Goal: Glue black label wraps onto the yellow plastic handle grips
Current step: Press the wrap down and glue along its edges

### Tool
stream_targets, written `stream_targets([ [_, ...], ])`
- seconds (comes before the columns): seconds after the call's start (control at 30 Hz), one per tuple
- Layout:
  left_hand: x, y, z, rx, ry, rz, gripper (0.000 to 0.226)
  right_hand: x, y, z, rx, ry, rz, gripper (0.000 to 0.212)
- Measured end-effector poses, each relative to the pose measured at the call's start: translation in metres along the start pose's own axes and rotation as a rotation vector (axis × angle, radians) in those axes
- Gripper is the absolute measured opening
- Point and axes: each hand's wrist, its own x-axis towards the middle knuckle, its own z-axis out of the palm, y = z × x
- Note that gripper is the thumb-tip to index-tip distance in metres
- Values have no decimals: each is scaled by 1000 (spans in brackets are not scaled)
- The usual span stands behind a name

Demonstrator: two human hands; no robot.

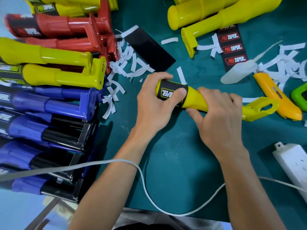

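Observation:
A yellow handle grip (197,99) lies across the middle of the green mat, its bracket end pointing right. A black label wrap (172,90) with printed lettering circles its left end. My left hand (153,103) grips that wrapped end, thumb pressed flat on the label. My right hand (217,110) holds the grip's middle section from above, fingers curled round it. A strip of black printed labels (232,48) lies at the upper right. A plain black sheet (149,50) lies above my hands.
Stacked yellow (54,75), red (63,29) and blue (41,103) labelled grips fill the left side. More yellow grips (207,14) sit top right. White backing strips (129,63) litter the mat. An orange utility knife (275,93), a white power strip (294,163) and its cable (146,188) lie nearby.

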Motion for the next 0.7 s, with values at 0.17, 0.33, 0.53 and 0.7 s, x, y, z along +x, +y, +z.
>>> stream_targets([
  [0.17, 5, -1, 2, -32, 104, -37, 17, -2, -7, 1, 83, 32, 54, 53],
  [0.33, -1, 0, -2, -71, 115, 73, 37, -4, -5, 3, 112, 65, 72, 50],
  [0.53, -5, 4, 8, 59, 86, 106, 46, -7, -7, 8, 44, 57, 70, 61],
  [0.7, -3, -5, 7, -61, 114, 119, 33, -7, -6, 11, 45, 67, 70, 53],
])
